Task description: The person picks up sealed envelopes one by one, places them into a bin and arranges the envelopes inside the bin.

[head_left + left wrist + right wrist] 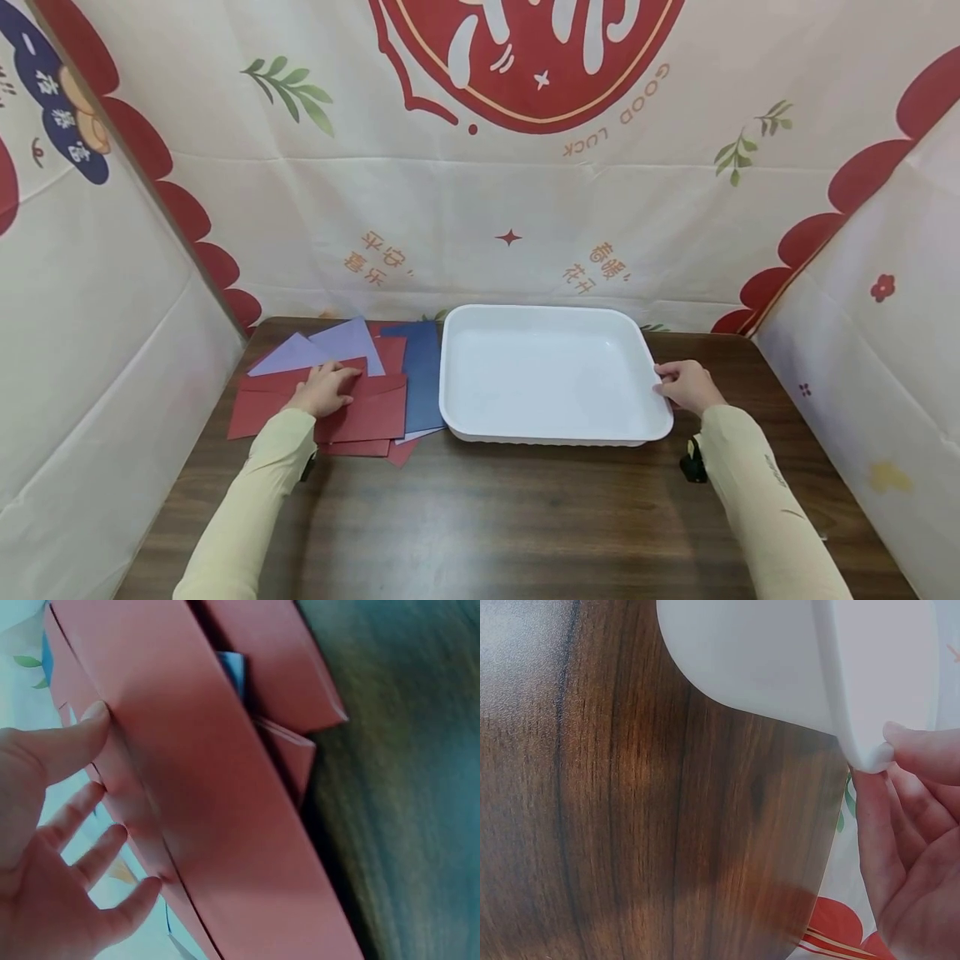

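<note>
From over the person's head, I see both arms stretched forward in pale yellow sleeves (247, 508); the left hand (326, 390) lies palm down over a pile of red envelopes (367, 412), while the right hand (690, 387) comes in from the right and holds the short side of a white rectangular tray (547, 375). The envelopes lie overlapped at odd angles on the left of the brown wood-grain table (495, 517), with lavender envelopes (345, 343) poking out behind the red ones and a dark blue envelope (423, 375) between them and the tray. The tray sits to their right, shallow and glossy, with rounded corners and a broad rim. At the left wrist, thumb and fingers are spread wide and gently bent, their tips touching the topmost red envelope near its long edge rather than closing round it; its matte face carries a flap line running lengthwise, and more red corners and a sliver of blue show beyond it. At the right wrist, the grip is narrow: the thumb presses the rim from above and the forefinger supports it from below, near a rounded corner, with the tray's smooth wall sloping away beneath the lip.
</note>
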Available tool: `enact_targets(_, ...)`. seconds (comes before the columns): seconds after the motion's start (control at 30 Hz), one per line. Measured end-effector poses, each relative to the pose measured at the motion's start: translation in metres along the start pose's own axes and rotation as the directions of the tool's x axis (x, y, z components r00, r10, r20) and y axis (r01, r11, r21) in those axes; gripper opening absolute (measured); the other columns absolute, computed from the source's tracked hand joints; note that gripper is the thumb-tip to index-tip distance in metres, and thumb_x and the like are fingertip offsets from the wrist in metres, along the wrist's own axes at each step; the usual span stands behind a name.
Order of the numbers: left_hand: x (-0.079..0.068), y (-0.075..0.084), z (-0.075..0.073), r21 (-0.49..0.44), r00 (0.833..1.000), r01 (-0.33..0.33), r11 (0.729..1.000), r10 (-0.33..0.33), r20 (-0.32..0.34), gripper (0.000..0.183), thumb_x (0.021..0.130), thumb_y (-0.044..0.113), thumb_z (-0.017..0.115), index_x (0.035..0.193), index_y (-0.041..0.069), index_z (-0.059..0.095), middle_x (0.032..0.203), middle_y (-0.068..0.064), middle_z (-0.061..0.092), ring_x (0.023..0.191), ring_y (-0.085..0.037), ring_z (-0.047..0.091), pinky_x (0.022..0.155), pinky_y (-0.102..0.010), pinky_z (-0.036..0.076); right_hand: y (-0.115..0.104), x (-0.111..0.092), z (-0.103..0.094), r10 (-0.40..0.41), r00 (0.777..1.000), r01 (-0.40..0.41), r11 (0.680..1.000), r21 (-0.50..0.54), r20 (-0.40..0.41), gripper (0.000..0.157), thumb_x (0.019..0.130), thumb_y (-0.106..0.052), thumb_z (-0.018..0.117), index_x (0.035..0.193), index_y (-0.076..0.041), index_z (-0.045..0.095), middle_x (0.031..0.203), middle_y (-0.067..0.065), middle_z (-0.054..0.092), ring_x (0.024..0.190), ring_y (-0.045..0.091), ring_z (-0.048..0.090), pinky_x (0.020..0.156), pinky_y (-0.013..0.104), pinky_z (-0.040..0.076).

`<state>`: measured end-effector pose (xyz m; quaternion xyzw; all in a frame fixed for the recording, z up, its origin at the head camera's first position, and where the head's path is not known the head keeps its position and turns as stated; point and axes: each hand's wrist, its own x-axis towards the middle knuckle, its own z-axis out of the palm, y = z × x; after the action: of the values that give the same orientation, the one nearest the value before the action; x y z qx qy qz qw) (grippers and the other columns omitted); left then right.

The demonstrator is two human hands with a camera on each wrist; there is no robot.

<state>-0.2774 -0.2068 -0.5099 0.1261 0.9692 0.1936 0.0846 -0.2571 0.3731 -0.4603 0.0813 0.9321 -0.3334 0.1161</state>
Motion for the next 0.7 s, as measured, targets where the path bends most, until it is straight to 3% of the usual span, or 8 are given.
enact_targets(0.23, 0.002, -0.004, 0.001, -0.032, 1.0, -0.011, 0.999, 0.011, 0.0, 0.041, 0.081, 0.014, 0.067, 0.119, 0.009, 0.054, 0.12, -0.022, 0.043, 0.112, -0.042, 0.034, 0.079, -0.059, 0.033, 0.003, 0.002, 0.0, -0.006, 1.0, 0.006, 1.0, 0.01, 0.0, 0.049, 0.082, -0.008, 0.062, 0.124, 0.012, 0.046, 0.092, 0.02, 0.055, 0.078, 0.025, 0.052, 0.068, 0.039, 0.053)
enact_targets(0.47, 0.009, -0.002, -0.007, 0.015, 0.998, -0.007, 1.0, 0.006, 0.056, 0.036, 0.077, 0.015, 0.071, 0.109, 0.008, 0.055, 0.113, -0.021, 0.048, 0.107, -0.039, 0.041, 0.081, -0.063, 0.033, 0.0, 0.004, 0.001, -0.004, 1.0, 0.004, 1.0, 0.004, 0.005, 0.048, 0.082, -0.007, 0.062, 0.123, 0.012, 0.047, 0.09, 0.018, 0.055, 0.079, 0.026, 0.052, 0.07, 0.041, 0.052)
enact_targets(0.7, 0.019, 0.0, -0.01, 0.022, 0.992, -0.021, 1.0, 0.018, 0.121, 0.035, 0.075, 0.013, 0.073, 0.102, 0.007, 0.054, 0.104, -0.016, 0.05, 0.099, -0.034, 0.042, 0.079, -0.058, 0.038, 0.0, 0.004, 0.0, 0.006, 1.0, -0.006, 1.0, 0.011, 0.009, 0.049, 0.082, -0.008, 0.062, 0.124, 0.012, 0.045, 0.092, 0.019, 0.054, 0.078, 0.025, 0.053, 0.07, 0.04, 0.052)
